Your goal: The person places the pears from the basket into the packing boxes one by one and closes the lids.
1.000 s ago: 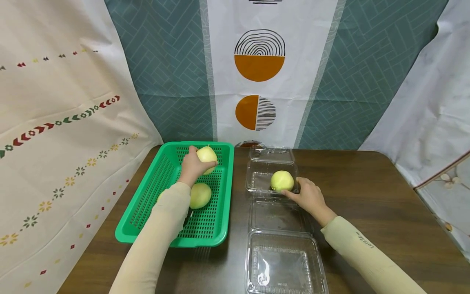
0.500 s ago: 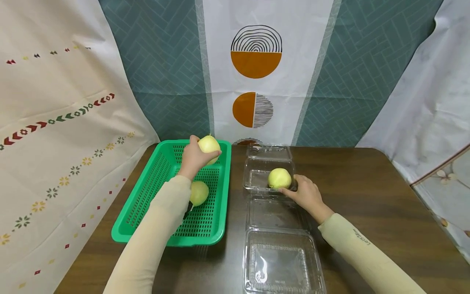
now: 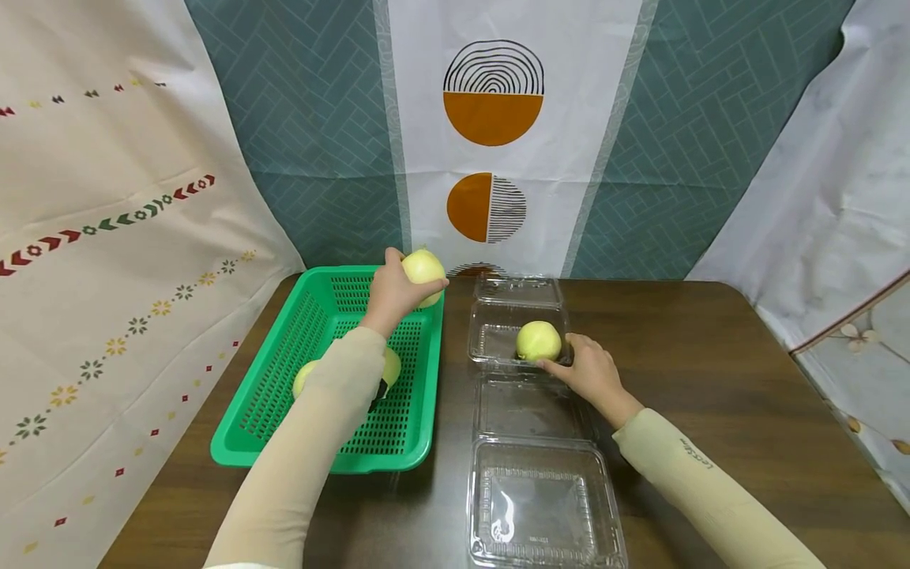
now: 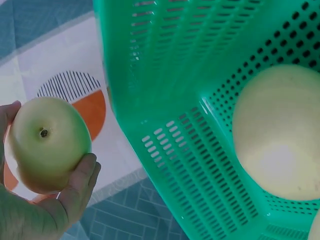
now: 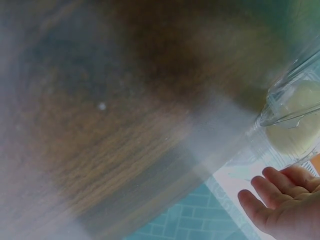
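Thumb and fingers of the left hand curl round a pale yellow fruit, raised by the far right corner of a green basket. The right hand spreads its thumb and fingers about the near right corner of the far clear container — whether they press the plastic, I cannot tell. One fruit sits inside, near that corner. More fruits lie in the basket, partly behind the left sleeve. A second clear container stands open nearer the person, on a dark wooden table.
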The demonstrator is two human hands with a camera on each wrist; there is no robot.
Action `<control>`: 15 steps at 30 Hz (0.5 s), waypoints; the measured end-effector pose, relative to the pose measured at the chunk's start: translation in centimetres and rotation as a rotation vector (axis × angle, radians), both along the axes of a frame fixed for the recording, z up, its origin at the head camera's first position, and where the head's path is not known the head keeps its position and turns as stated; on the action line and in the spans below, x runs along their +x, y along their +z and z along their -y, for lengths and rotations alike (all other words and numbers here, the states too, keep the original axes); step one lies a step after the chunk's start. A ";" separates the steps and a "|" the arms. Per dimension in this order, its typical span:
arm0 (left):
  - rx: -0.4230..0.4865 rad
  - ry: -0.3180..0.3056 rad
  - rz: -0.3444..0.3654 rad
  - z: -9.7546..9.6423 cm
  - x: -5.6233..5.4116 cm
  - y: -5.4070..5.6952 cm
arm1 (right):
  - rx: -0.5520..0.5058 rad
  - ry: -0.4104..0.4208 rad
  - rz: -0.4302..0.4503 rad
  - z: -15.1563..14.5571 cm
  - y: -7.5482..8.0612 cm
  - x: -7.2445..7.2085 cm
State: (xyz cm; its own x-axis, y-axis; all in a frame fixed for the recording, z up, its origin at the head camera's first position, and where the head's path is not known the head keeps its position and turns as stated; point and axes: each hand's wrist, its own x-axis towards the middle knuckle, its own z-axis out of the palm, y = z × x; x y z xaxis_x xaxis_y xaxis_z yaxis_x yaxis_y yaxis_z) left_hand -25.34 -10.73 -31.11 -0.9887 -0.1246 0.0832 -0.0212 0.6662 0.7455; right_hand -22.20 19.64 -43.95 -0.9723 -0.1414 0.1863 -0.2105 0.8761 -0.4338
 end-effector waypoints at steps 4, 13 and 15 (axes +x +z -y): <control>0.012 -0.010 0.005 -0.9 -0.1 0.1 | 0.008 0.000 0.001 0.0 0.1 0.0; 0.040 -0.034 0.013 -3.0 -0.3 -0.2 | 0.011 0.004 0.002 0.1 0.1 0.0; 0.041 -0.041 0.006 -3.5 -0.4 -0.3 | 0.010 0.005 0.000 0.1 0.1 -0.1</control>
